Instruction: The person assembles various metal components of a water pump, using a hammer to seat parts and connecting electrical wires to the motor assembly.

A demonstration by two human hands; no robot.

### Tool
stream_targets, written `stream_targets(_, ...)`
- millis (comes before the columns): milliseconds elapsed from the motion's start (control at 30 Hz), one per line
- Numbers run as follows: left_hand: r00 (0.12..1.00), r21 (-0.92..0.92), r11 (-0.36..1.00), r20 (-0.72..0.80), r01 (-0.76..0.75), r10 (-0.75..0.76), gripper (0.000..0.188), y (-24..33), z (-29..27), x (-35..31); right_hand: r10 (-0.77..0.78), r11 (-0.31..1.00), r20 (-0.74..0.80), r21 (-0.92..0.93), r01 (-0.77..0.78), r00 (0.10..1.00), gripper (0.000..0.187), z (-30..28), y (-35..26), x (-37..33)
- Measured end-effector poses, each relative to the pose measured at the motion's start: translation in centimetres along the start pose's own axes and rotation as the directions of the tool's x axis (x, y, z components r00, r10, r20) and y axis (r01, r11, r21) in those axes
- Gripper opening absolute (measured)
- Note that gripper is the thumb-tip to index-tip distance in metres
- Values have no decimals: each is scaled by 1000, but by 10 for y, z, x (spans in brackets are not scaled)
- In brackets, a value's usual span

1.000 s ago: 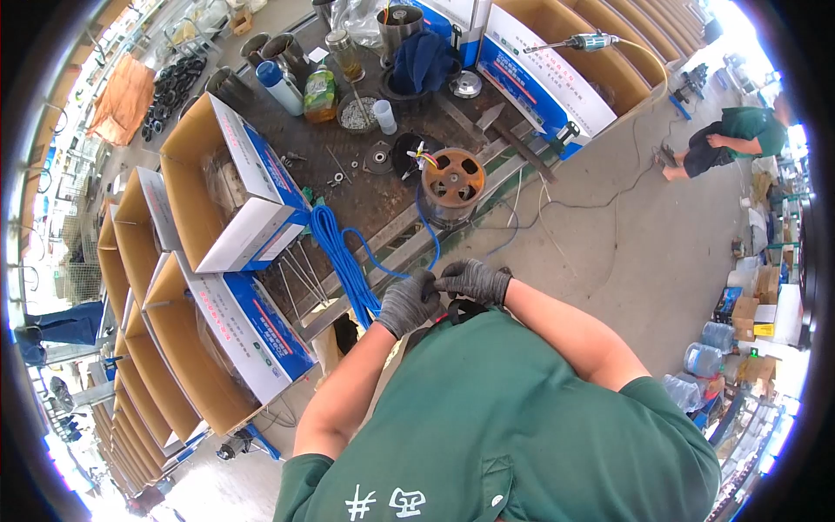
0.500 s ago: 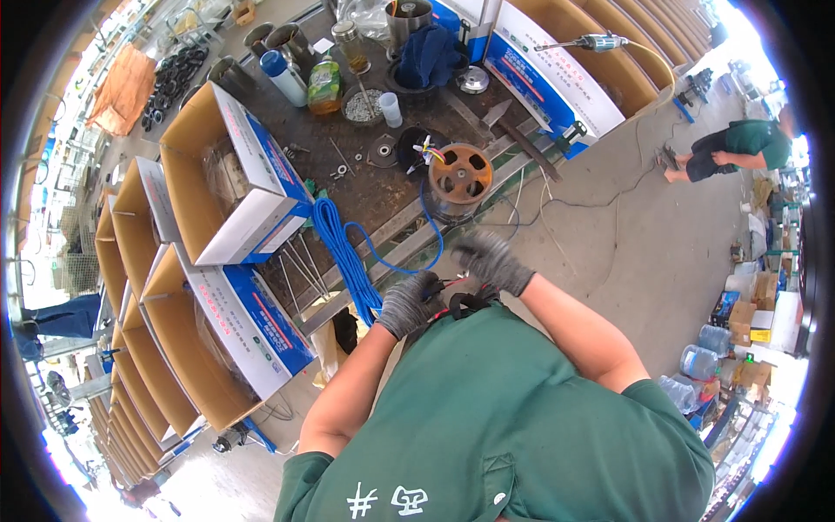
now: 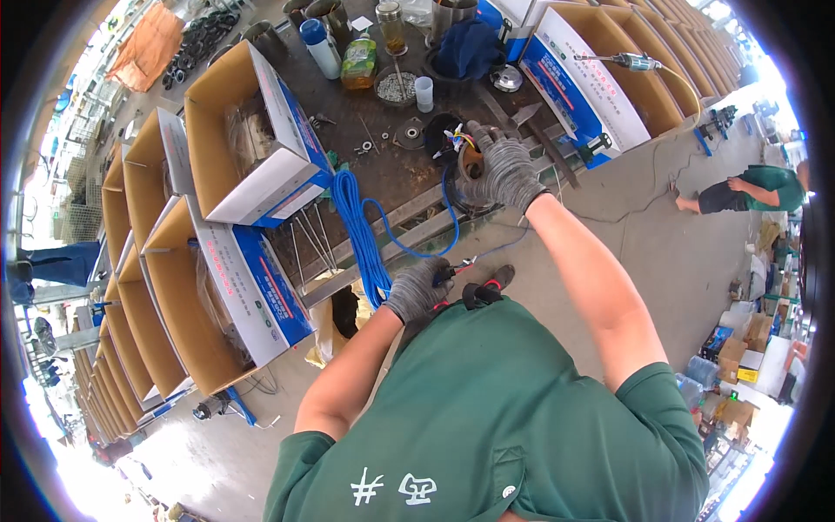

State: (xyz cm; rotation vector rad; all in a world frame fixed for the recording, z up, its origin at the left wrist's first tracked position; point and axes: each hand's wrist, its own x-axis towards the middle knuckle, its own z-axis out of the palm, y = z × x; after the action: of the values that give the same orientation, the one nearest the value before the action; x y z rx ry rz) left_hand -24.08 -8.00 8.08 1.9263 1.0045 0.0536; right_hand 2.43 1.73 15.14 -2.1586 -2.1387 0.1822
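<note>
My right hand (image 3: 506, 167), in a grey knit glove, lies over the rusty round motor housing (image 3: 470, 163) at the table's front edge. Its fingers are bent round the housing and hide much of it. Coloured wires (image 3: 461, 137) stick up from the top, beside the fingertips. Low in front of my waist, my left hand (image 3: 419, 289), gloved too, is closed round a small dark-handled tool (image 3: 444, 275); a thin tip points right, and the exact kind is unclear. From the housing a blue cord (image 3: 456, 228) runs to the blue cable coil (image 3: 355, 233).
Open cartons (image 3: 261, 165) stack up on the left, and another carton row (image 3: 600, 87) stands at the back right. On the dark table are a pot of small parts (image 3: 396, 87), a green-labelled bottle (image 3: 358, 63), a blue cloth (image 3: 468, 52) and a hammer (image 3: 551, 157). A person (image 3: 770, 187) is far right.
My right hand has left the spot beside my left hand and moved up and forward onto the rusty housing. The left hand stays near my waist. The whole view has shifted slightly.
</note>
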Motion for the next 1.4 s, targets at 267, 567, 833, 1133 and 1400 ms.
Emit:
stream_targets(267, 1000, -57, 998, -28, -6, 5, 40, -5, 1, -7, 114, 991, 17, -72, -113, 993, 107, 7, -2, 0)
stream_targets(567, 995, -86, 992, -59, -87, 82, 41, -14, 3, -8, -247, 937, -460, 113, 331, 853, 84, 21, 20, -25)
stream_targets(833, 991, -213, 972, -111, -101, 78, 45, -28, -1, 0, -295, 377, 483, 851, -364, 824, 33, 91, -41, -134)
stream_targets(1133, 955, 54, 997, -285, -63, 76, 28, 12, -4, 1, -123, 409, 560, 781, -473, 819, 36, 70, -28, -127)
stream_targets(1400, 994, 106, 993, -92, -53, 62, 29, -6, -7, -2, -273, 501, 519, 795, -341, 810, 38, 81, 4, -124)
